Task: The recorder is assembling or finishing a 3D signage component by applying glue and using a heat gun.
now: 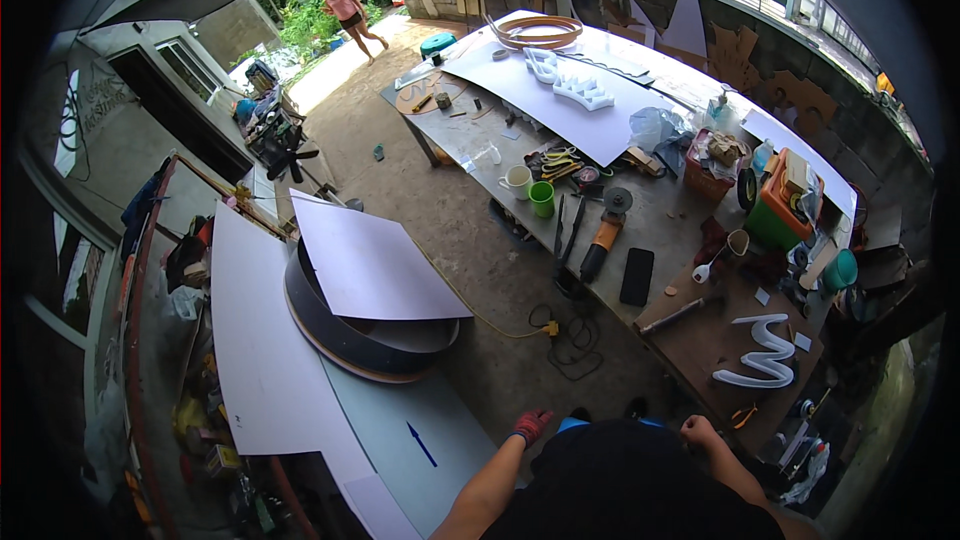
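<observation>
My left hand (532,426), in a red glove, hangs low in front of my body with its fingers loosely stretched out. It is nearest to a pale board (445,475) on the left bench, where a dark blue arrow shape (421,444) shows. Bare and with fingers curled in, my right hand (700,430) is beside my body at the corner of the right-hand table; I see nothing in it. Close to that hand lie orange-handled pliers (743,416) and a white letter-shaped piece (762,365) on a brown board (695,365).
On the left bench a white sheet (380,255) rests over a dark curved band (365,345). The long table carries an angle grinder (605,235), a phone (637,276), a green cup (541,200) and a hammer (675,315). A cable (575,340) lies on the floor. A person (350,15) walks far off.
</observation>
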Demonstrator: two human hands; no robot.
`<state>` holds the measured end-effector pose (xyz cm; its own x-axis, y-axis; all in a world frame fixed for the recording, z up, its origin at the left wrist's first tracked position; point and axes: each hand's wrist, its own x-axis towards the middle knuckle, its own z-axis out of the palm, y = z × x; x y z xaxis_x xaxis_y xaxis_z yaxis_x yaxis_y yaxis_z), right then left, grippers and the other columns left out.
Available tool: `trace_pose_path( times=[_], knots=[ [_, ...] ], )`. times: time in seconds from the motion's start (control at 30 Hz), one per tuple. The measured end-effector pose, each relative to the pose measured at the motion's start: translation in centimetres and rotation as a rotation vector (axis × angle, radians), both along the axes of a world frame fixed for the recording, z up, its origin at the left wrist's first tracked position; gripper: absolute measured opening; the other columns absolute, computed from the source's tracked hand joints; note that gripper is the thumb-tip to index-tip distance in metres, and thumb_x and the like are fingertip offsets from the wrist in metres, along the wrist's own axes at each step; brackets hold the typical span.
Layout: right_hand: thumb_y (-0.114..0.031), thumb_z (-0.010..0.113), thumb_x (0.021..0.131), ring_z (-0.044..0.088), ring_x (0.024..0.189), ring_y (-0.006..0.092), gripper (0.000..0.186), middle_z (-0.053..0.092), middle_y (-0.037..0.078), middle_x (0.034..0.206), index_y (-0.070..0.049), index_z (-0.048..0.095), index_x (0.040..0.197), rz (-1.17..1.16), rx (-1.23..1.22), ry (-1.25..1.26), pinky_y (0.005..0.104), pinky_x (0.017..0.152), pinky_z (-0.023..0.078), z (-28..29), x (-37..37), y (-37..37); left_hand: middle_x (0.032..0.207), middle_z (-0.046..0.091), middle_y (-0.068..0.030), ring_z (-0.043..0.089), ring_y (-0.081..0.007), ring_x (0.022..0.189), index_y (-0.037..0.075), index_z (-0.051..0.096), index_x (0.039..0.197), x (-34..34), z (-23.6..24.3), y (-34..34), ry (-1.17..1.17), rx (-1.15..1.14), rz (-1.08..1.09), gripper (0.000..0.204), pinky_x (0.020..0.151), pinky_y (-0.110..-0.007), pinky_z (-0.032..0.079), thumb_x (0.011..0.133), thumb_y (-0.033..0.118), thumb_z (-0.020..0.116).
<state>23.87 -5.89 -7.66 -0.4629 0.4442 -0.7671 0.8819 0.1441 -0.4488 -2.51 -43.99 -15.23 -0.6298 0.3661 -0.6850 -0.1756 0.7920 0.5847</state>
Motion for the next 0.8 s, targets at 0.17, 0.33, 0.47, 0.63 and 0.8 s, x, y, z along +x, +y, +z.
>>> trace_pose_path(
  times=[0.17, 0.33, 0.47, 0.63, 0.8],
  knots=[
    [-0.011, 0.063, 0.075, 0.068, 0.071, 0.0197, 0.014, 0.069, 0.013, 0.076, 0.001, 0.064, 0.082, 0.032, 0.027, 0.017, 0.0319, 0.067, 0.053, -2.5, 1.0, 0.3, 0.097, 0.069, -0.0121, 0.065, -0.0229, 0.087, 0.002, 0.063, 0.118, -0.3, 1.9, 0.8, 0.036, 0.002, -0.015, 0.049, 0.082, -0.036, 0.048, 0.093, 0.044, 0.055],
    [-0.008, 0.061, 0.078, 0.069, 0.071, 0.0186, 0.012, 0.068, 0.012, 0.075, 0.002, 0.064, 0.083, 0.054, 0.034, 0.014, 0.0316, 0.066, 0.054, -2.9, 1.4, -0.1, 0.096, 0.069, -0.0122, 0.064, -0.0227, 0.088, 0.003, 0.064, 0.116, 0.1, 2.4, 0.6, 0.04, 0.001, -0.019, 0.05, 0.083, -0.036, 0.048, 0.093, 0.046, 0.054],
    [-0.008, 0.061, 0.078, 0.067, 0.069, 0.0184, 0.012, 0.067, 0.011, 0.074, 0.002, 0.063, 0.083, 0.054, 0.009, -0.008, 0.0319, 0.065, 0.053, -1.7, 0.9, -0.7, 0.099, 0.069, -0.0136, 0.065, -0.026, 0.092, 0.003, 0.064, 0.115, 0.5, 0.7, -0.6, 0.046, -0.009, -0.019, 0.05, 0.085, -0.037, 0.048, 0.093, 0.047, 0.054],
    [-0.009, 0.061, 0.078, 0.065, 0.067, 0.0183, 0.012, 0.066, 0.01, 0.074, 0.002, 0.064, 0.083, 0.047, 0.009, -0.033, 0.0321, 0.064, 0.052, -0.2, 0.2, -1.0, 0.105, 0.068, -0.0171, 0.064, -0.0324, 0.101, 0.004, 0.066, 0.111, 0.1, 2.5, 0.2, 0.079, -0.062, -0.078, 0.05, 0.09, -0.039, 0.047, 0.092, 0.048, 0.054],
    [-0.01, 0.061, 0.077, 0.064, 0.066, 0.0185, 0.013, 0.066, 0.011, 0.074, 0.001, 0.063, 0.083, 0.049, -0.014, -0.035, 0.0323, 0.062, 0.052, 1.6, -1.1, -1.1, 0.105, 0.069, -0.0162, 0.064, -0.0319, 0.101, 0.004, 0.067, 0.111, 0.4, 1.0, -0.5, 0.084, -0.054, -0.067, 0.049, 0.089, -0.039, 0.047, 0.093, 0.047, 0.052]
  ],
)
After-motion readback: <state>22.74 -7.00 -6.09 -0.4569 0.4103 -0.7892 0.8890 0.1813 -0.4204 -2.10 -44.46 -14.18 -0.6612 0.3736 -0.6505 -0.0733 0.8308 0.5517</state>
